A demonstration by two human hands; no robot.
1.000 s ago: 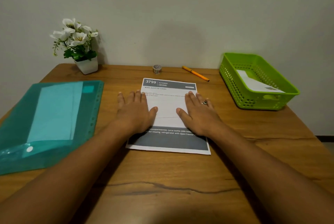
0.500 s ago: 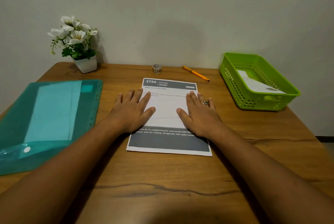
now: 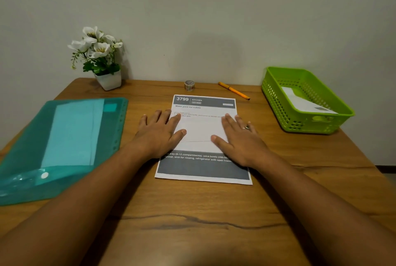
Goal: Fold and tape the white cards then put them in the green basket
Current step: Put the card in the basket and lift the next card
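A white card (image 3: 202, 130) with grey printed bands lies flat in the middle of the wooden table, a crease line across it. My left hand (image 3: 159, 133) rests flat on its left edge, fingers straight. My right hand (image 3: 237, 137) lies flat on its right side, a ring on one finger. A small roll of tape (image 3: 189, 85) stands beyond the card near the wall. The green basket (image 3: 278, 92) sits at the right with a folded white card (image 3: 304, 102) inside.
A teal plastic folder (image 3: 64, 145) holding paper lies at the left. A white pot of white flowers (image 3: 100, 60) stands at the back left. An orange pen (image 3: 233, 90) lies between the tape and the basket. The wall runs along the table's far edge.
My left hand has slid a little to the left, off the card's middle onto its left edge. The right hand stays where it was.
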